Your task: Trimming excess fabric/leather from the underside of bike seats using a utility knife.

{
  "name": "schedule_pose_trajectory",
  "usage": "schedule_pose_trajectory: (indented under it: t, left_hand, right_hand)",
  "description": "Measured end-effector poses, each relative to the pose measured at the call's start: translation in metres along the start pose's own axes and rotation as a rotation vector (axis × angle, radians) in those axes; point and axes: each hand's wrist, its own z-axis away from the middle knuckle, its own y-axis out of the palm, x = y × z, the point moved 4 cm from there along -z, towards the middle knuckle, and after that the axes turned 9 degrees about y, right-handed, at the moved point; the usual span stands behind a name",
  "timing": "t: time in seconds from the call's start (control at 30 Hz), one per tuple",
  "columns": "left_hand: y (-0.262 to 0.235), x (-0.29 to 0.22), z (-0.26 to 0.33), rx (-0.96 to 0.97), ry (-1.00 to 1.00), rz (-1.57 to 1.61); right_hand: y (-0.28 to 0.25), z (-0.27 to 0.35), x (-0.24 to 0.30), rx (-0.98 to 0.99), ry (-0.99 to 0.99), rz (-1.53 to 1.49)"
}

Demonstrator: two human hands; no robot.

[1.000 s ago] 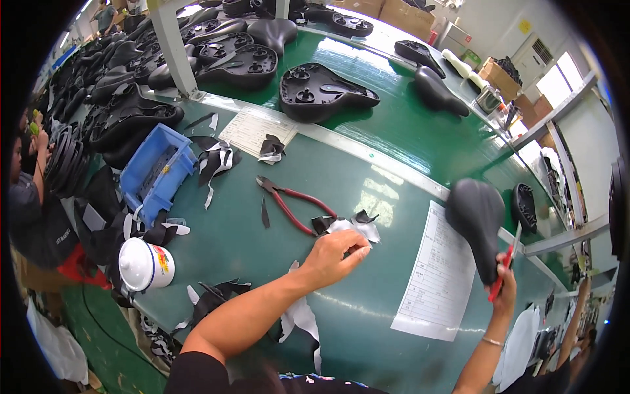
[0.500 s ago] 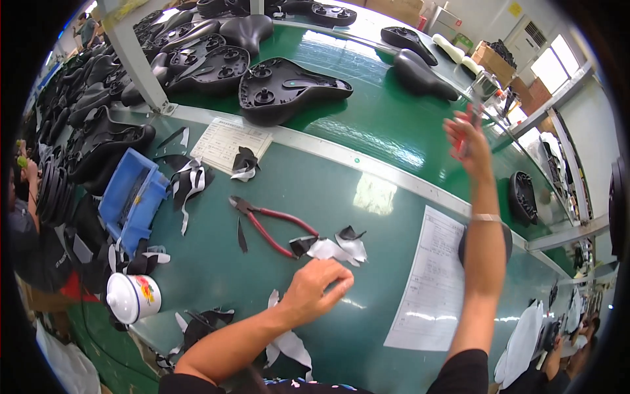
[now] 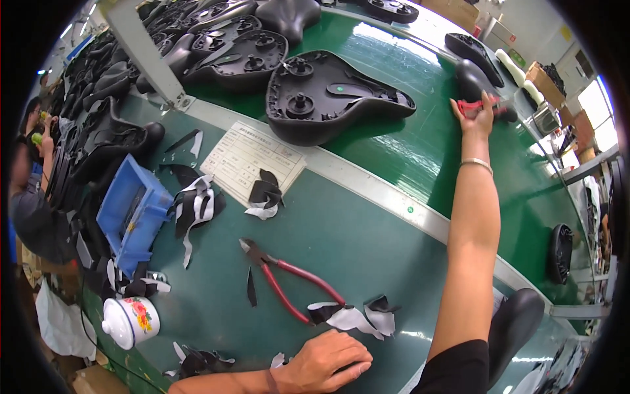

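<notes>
My right hand [image 3: 477, 121] is stretched out over the green surface at the far right, closed round a red-handled tool [image 3: 469, 107]; blur hides the tool's exact kind. It overlaps a black bicycle saddle [image 3: 474, 79], and whether they touch I cannot tell. My left hand [image 3: 328, 363] rests on the near table with curled fingers, nothing visible in them. Just beyond it are black-and-white material scraps [image 3: 351, 320] and red-handled diagonal cutters [image 3: 261, 258]. A large saddle [image 3: 335, 115] lies underside up past the metal rail.
At left stand a blue bin [image 3: 136, 213] and a white enamel mug [image 3: 134, 322]. Several saddles are piled at the far left, beside a metal post [image 3: 141, 52]. A printed sheet [image 3: 246, 157] lies under scraps. Another saddle [image 3: 518, 328] sits beside my right forearm. Co-workers are at the left edge.
My right hand has reached onto the far saddle with the red-handled tool, which has turned from upright to sideways. The view has shifted, bringing the large saddle closer. My left hand stays curled.
</notes>
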Motion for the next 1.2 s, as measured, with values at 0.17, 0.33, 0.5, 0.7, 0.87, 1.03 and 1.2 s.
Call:
schedule_pose_trajectory:
  t: [0.17, 0.33, 0.5, 0.7, 0.87, 1.03, 1.2]
  left_hand:
    - [0.015, 0.008, -0.002, -0.04, 0.059, -0.02]
    - [0.014, 0.003, 0.009, -0.167, 0.018, 0.016]
    - [0.006, 0.025, 0.017, -0.297, -0.062, 0.548]
    - [-0.001, -0.008, 0.016, -0.209, -0.395, 1.032]
    - [-0.028, -0.025, 0.075, -0.147, -0.537, 0.789]
    - [-0.06, -0.043, 0.115, -0.191, -0.519, 0.531]
    - [-0.064, -0.062, 0.107, -0.124, -0.591, 0.441]
  right_hand:
    - [-0.074, 0.055, 0.068, -0.051, -0.166, 0.232]
    - [-0.012, 0.262, 0.129, 0.033, -0.01, 0.628]
    - [0.071, 0.477, 0.126, 0.298, -0.963, 1.877]
    - [0.027, 0.63, 0.045, 0.925, -0.568, 1.927]
    - [-0.008, 0.665, 0.043, 0.763, -0.131, 1.454]
    - [-0.066, 0.669, 0.068, 0.35, -0.207, 1.429]
    - [-0.041, 0.659, 0.075, 0.736, -0.44, 1.81]
